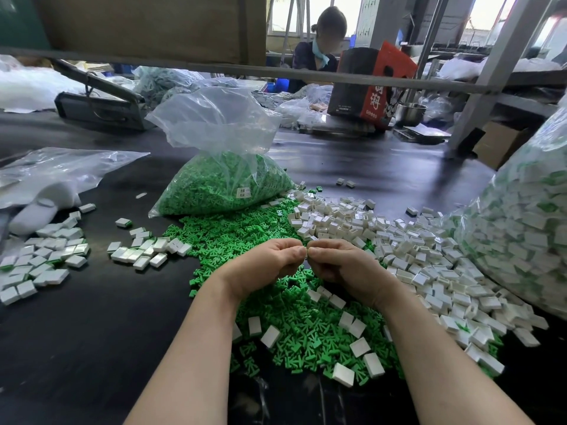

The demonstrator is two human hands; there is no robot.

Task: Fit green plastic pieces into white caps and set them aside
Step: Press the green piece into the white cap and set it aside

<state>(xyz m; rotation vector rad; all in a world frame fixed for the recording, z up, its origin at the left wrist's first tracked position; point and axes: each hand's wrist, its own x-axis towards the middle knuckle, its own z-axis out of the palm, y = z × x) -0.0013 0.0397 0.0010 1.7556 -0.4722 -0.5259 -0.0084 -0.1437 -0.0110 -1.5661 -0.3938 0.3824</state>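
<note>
My left hand (270,262) & right hand (340,265) curl fingertip to fingertip over the green pieces (306,326); can't tell what they pinch. Loose white caps (399,240) lie nearer the right, finished ones (46,259) far left.

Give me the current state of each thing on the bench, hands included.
left hand: fingers curled, fingertips meeting the right hand's
right hand: fingers curled, contents hidden
green pieces bag: open, mostly full
loose green pieces: spilled pile
white caps: loose heap
finished caps: set aside left
</note>
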